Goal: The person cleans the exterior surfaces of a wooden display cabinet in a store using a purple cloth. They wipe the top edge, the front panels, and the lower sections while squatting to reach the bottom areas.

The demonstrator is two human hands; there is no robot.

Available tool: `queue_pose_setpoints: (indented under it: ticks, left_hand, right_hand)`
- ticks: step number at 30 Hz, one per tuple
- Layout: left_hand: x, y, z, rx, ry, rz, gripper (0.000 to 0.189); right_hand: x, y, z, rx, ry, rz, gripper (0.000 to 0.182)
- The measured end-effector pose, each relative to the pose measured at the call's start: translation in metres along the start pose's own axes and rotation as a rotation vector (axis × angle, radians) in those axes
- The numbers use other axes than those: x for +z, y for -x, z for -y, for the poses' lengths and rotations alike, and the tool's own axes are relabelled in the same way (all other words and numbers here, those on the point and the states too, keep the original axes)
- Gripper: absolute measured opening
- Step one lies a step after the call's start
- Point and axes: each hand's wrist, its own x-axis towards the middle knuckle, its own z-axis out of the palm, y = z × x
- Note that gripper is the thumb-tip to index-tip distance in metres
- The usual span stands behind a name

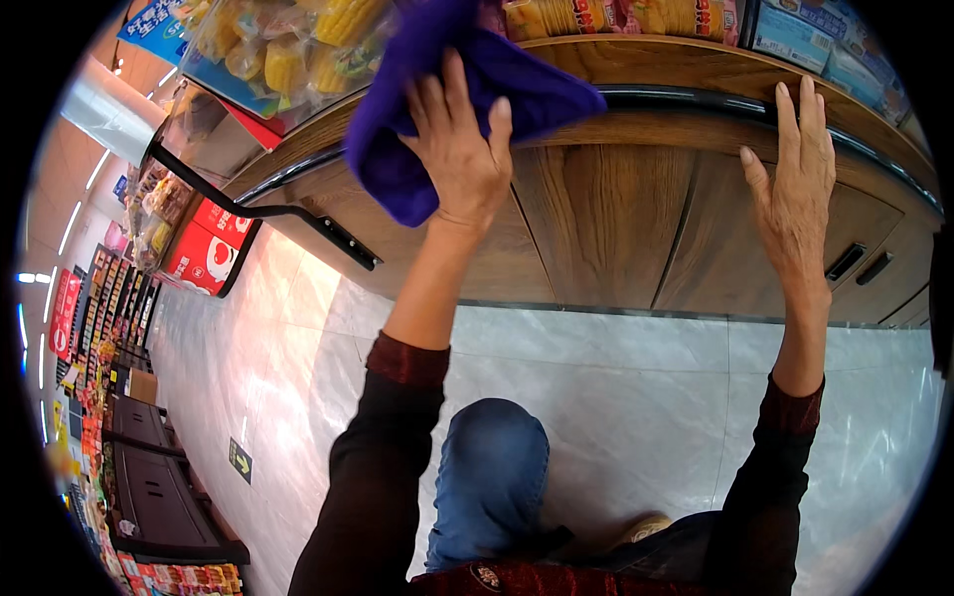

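Note:
A purple cloth hangs bunched over the front edge of a wood-grain display counter. My left hand presses on the cloth, back of the hand up and thumb held apart. The cloth's upper end is blurred, and its folds hide part of the little finger. Along the counter's edge runs a glossy black rail, partly covered by the cloth. My right hand lies flat at the rail farther right, fingers extended and thumb apart, holding nothing.
Bagged corn and packaged snacks fill the counter top, with blue packs at right. A bent black metal arm juts from the counter's left end. Dark cabinets and stocked shelves stand at far left.

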Motion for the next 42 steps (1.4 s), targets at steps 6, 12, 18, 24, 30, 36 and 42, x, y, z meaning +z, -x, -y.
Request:
queue_pose_setpoints:
  ticks: [6, 12, 18, 24, 30, 36, 42]
  left_hand:
    - [0.021, 0.112, -0.003, -0.117, 0.368, 0.309, 0.039]
    - [0.032, 0.231, 0.029, -0.783, 0.817, 0.186, 0.053]
    - [0.039, 0.195, 0.122, -1.409, 0.715, -0.218, 0.052]
    - [0.033, 0.143, 0.048, -0.648, 0.210, 0.273, 0.022]
    - [0.051, 0.170, -0.062, 0.051, 0.107, 0.403, 0.046]
    - [0.020, 0.149, 0.012, -0.691, 0.774, 0.519, 0.054]
    - [0.037, 0.229, 0.231, -0.059, -0.215, 0.391, 0.047]
  right_hand:
    - [0.007, 0.003, 0.000, -0.034, -0.002, -0.030, 0.063]
    - [0.005, 0.004, 0.000, -0.033, -0.008, -0.017, 0.065]
    - [-0.001, 0.003, -0.003, -0.075, 0.025, 0.045, 0.069]
    - [0.009, 0.003, 0.006, -0.042, -0.021, -0.061, 0.077]
    - [0.012, 0.002, 0.006, -0.100, -0.022, -0.050, 0.078]
    - [0.009, 0.004, -0.010, -0.120, 0.032, -0.030, 0.078]
    - [0.016, 0.001, 0.000, -0.095, -0.006, -0.091, 0.078]
